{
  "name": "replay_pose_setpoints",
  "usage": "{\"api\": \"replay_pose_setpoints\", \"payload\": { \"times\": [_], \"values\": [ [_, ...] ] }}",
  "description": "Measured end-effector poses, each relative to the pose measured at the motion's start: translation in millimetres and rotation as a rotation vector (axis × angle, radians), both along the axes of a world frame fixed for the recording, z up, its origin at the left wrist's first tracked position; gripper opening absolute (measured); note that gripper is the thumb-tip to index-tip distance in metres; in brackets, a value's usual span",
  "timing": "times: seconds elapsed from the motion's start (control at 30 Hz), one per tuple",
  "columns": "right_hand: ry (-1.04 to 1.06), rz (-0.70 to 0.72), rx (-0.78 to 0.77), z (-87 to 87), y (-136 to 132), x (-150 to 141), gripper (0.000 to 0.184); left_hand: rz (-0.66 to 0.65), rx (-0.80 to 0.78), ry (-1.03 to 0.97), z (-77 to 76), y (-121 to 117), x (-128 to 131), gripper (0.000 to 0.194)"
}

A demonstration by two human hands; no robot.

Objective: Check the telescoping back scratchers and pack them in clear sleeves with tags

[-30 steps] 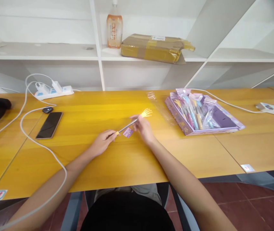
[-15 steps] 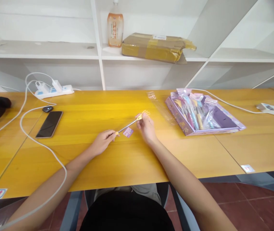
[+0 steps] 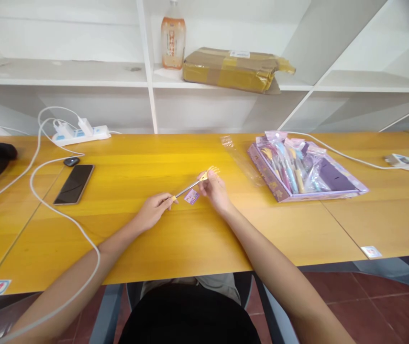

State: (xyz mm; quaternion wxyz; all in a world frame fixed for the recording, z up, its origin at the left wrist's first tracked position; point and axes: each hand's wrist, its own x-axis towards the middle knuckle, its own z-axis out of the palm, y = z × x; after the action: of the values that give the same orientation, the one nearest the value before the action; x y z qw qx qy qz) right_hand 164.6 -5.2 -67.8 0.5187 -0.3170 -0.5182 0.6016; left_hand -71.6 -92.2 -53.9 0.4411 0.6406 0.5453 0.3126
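Observation:
Between my hands is a back scratcher (image 3: 187, 188) with a silver metal rod and a yellow hand-shaped head. My left hand (image 3: 153, 211) is closed round its yellow handle, most of which the fingers hide. At the other end, my right hand (image 3: 214, 189) pinches the yellow head, whose small prongs show above the fingertips. A small purple printed tag (image 3: 192, 196) is just below the rod, close to my right fingers; whether it is attached cannot be made out.
A purple box (image 3: 279, 184) at the right holds several scratchers in clear bags. Beside it lies an empty plastic sleeve (image 3: 240, 160). A phone (image 3: 74, 184), a power strip (image 3: 82, 136) and a white cable (image 3: 66, 217) are at the left. A taped carton (image 3: 229, 69) and bottle (image 3: 173, 43) stand on the shelf.
My right hand has shifted along the scratcher from the rod's end onto its yellow head. The visible rod now looks slightly shorter. My left hand has stayed almost still.

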Motion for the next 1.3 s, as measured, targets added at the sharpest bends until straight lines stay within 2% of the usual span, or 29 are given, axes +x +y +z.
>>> {"api": "replay_pose_setpoints", "payload": {
  "times": [0.33,0.57,0.83,1.2,1.3],
  "values": [
    [0.016,0.113,-0.042,-2.3,-4,-5,0.067,0.018,-0.023,-0.027,1.8,0,0,0.045],
    [0.044,0.200,-0.051,-3.7,-13,-11,0.063,0.016,-0.028,-0.043,0.0,0,1,0.044],
    [-0.093,0.289,-0.014,-1.4,-35,-20,0.062,0.014,-0.052,-0.066,-1.7,-1,-1,0.041],
    [-0.162,0.299,0.055,0.6,-39,-20,0.061,0.039,-0.070,-0.106,2.8,-1,2,0.037],
    [-0.204,0.258,0.110,4.9,-34,-18,0.061,-0.014,-0.043,-0.071,4.8,0,1,0.041]
  ]
}}
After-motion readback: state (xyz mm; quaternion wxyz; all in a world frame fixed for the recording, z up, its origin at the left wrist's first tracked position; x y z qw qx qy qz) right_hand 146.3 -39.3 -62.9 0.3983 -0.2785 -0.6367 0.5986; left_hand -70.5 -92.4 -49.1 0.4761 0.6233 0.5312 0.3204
